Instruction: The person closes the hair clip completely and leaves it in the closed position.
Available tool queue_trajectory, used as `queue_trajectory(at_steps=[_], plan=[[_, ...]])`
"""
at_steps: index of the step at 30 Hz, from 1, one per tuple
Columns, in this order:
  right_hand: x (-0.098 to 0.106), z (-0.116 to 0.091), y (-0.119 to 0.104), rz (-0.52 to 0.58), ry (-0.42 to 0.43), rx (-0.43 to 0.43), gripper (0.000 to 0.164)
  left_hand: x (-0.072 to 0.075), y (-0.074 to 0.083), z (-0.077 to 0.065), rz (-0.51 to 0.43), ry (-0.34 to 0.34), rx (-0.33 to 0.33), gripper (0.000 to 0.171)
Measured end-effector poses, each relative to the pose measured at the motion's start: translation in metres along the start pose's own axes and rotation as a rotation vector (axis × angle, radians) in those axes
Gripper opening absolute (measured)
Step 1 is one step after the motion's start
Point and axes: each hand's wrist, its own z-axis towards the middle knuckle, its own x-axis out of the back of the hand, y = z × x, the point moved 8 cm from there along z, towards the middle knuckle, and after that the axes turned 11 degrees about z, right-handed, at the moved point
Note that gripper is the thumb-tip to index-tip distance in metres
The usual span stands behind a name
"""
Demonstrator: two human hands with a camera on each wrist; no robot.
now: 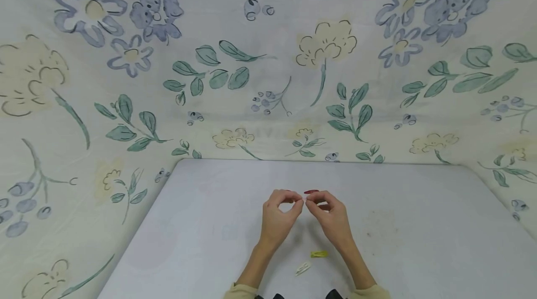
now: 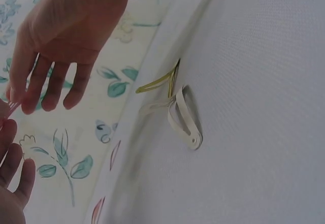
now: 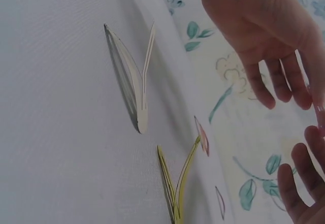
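Evidently, the pink clip [image 2: 14, 106] should be light and springy, smooth enough to slip, and best taken by its narrow ends — though fingertips hide most of it. It is held above the tabletop [image 1: 201, 224], about midway between the left and right edges. The left hand [image 1: 274, 220] and right hand [image 1: 333, 220] meet there, each in a narrow thumb-and-forefinger pinch on it, wrists raised, forearms slanting in from the near edge. Between the forearms lie a yellow clip [image 1: 319, 254] and a white clip [image 1: 303, 268]; two red clips [image 1: 311, 191] sit toward the far edge.
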Motion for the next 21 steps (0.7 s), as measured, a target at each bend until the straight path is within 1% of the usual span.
queue_trajectory(at_steps=[4,9,16,21], plan=[[0.000,0.001,-0.002,-0.049,-0.015,0.038,0.008,0.001,0.001,0.003,0.036,-0.023,-0.024,0.009],[-0.001,0.003,-0.009,-0.133,-0.037,0.107,0.015,0.001,0.003,0.008,0.076,-0.059,-0.065,0.009],[-0.002,0.009,-0.022,-0.246,-0.073,0.204,0.021,0.000,0.005,0.014,0.120,-0.079,-0.065,0.015],[-0.001,0.017,-0.026,-0.329,-0.089,0.235,0.022,-0.004,0.006,0.023,0.211,-0.105,-0.076,0.012]])
